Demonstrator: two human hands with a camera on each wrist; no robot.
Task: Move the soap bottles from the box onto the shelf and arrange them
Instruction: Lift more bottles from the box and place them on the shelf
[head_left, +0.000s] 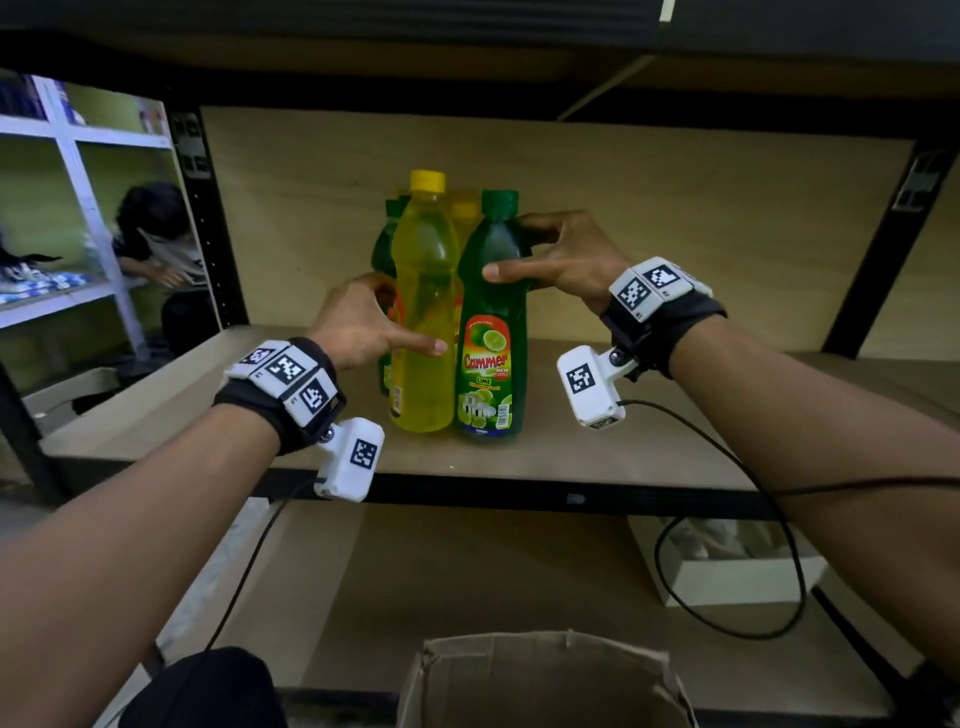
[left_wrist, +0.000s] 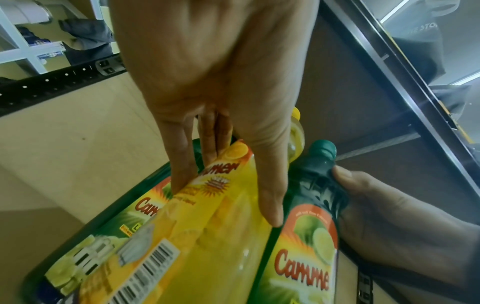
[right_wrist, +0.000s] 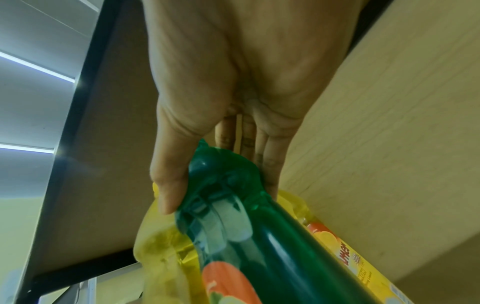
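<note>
Green bottle (head_left: 493, 332) stands upright at the shelf (head_left: 597, 447) front; my right hand (head_left: 566, 260) grasps its shoulder. At its 9 o'clock, touching, my left hand (head_left: 363, 325) wraps the yellow bottle (head_left: 423, 312). Only the left wrist view shows another green bottle (left_wrist: 103, 232) behind; head view alone shows the box (head_left: 545, 680) below

You can't count the rear bottles (head_left: 385, 244), hidden behind the front pair; the box (head_left: 545, 680) is cut by the frame's bottom edge, its contents unseen.
</note>
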